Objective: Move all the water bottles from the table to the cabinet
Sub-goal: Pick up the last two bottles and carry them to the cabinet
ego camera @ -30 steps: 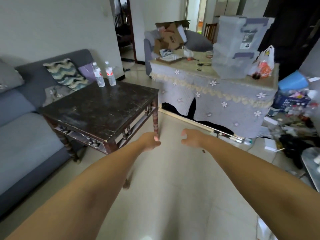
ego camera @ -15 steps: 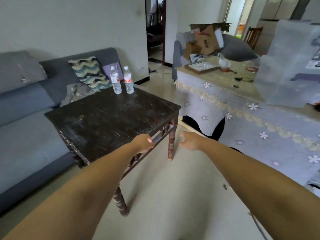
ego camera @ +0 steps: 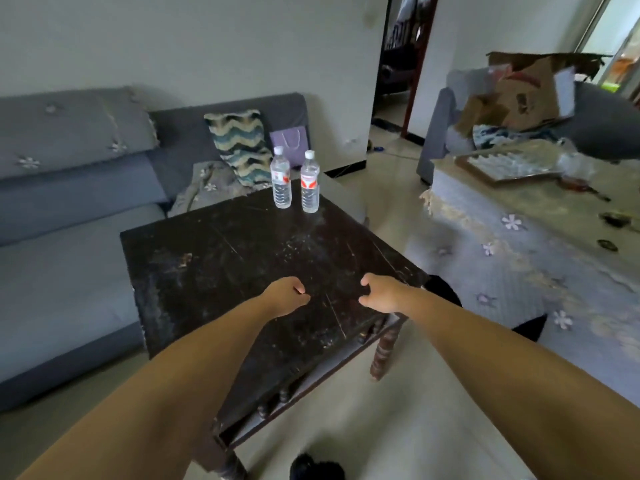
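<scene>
Bottles: two are seen upright on the table (ego camera: 214,271), at its far corner, near the sofa (ego camera: 69,209). The left bottle (ego camera: 281,183) and right bottle (ego camera: 309,184) are set just beside each other, apart by a narrow gap, both capped, red labels, clear contents. No cabinet is shown in the view, so the drop-off point cannot be placed. Left hand (ego camera: 285,296) and right hand (ego camera: 381,294) are held over the table's near half, well short of the bottles; nothing is gripped by either, fingers loosely curled, thumbs inward. Step is judged as approach, nothing yet lifted. Risks from here: bottles are tall and narrow and stood close together, so one could be tipped if the other is grabbed from the side with a wide hand; a knocked bottle could be rolled off the far corner toward the sofa or floor, since little tabletop is left beyond them. A reach across the full table is needed, so the body may be leaned over the near edge and the table could be bumped by a leg; its near edge is close to the shoe (ego camera: 313,467) seen at the bottom. Thin plastic may be squeezed and slip if gripped low; a grip at mid-body, one bottle per hand, is judged safer. The clothed table (ego camera: 519,258) right of the table narrows the walkway, so a snag is possible while carrying.
</scene>
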Demonstrator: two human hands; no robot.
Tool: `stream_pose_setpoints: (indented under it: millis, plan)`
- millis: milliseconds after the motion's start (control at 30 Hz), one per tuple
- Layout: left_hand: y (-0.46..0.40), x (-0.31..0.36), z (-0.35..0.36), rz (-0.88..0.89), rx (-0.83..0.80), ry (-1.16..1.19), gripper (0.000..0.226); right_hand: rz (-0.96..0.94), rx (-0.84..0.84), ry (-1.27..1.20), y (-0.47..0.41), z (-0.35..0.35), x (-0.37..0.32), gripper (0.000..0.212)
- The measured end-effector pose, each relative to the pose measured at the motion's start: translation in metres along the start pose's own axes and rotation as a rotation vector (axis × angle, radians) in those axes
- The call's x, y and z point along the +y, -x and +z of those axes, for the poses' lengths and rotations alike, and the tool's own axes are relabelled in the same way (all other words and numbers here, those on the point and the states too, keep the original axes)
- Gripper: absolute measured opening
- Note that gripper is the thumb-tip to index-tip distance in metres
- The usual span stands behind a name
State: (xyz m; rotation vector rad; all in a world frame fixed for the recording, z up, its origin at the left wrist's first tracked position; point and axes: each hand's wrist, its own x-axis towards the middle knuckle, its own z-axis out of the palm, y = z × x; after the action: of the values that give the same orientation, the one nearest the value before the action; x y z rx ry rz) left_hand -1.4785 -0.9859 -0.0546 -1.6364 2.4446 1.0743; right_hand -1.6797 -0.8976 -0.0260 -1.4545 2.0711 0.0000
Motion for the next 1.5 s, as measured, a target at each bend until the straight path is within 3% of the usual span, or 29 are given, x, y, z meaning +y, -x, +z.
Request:
stream_pose_setpoints:
  millis: [300, 733, 900, 1067, 1200, 1367, 1500]
  plan:
    - [-0.142, -0.012, -0.082, -0.025, 0.078, 0.022, 0.034, 0.018, 0.012, -0.056, -0.146, -0.074, -0.029, 0.055]
    - [-0.307, -0.025, -0.117, -0.172, 0.208, 0.219, 0.033, -0.044, -0.037, -0.05, -0.352, -0.12, -0.046, 0.059]
    - [-0.385, -0.032, -0.119, -0.288, 0.227, 0.33, 0.051, 0.001, 0.111, -0.235, -0.446, -0.121, -0.048, 0.075]
    - [-0.441, -0.033, -0.115, -0.374, 0.525, 0.581, 0.079, -0.225, 0.179, -0.647, -0.501, -0.112, -0.056, 0.08]
    - [-0.482, -0.033, -0.109, -0.33, 0.618, 0.721, 0.103, -0.284, 0.177, -0.797, -0.532, -0.1, -0.057, 0.072]
    - [-0.518, -0.023, -0.103, -0.37, 0.784, 0.934, 0.09, -0.31, 0.168, -0.771, -0.548, -0.095, -0.055, 0.067]
    - [-0.522, -0.027, -0.104, -0.414, 0.8, 0.906, 0.065, -0.314, 0.183, -0.779, -0.548, -0.094, -0.055, 0.061]
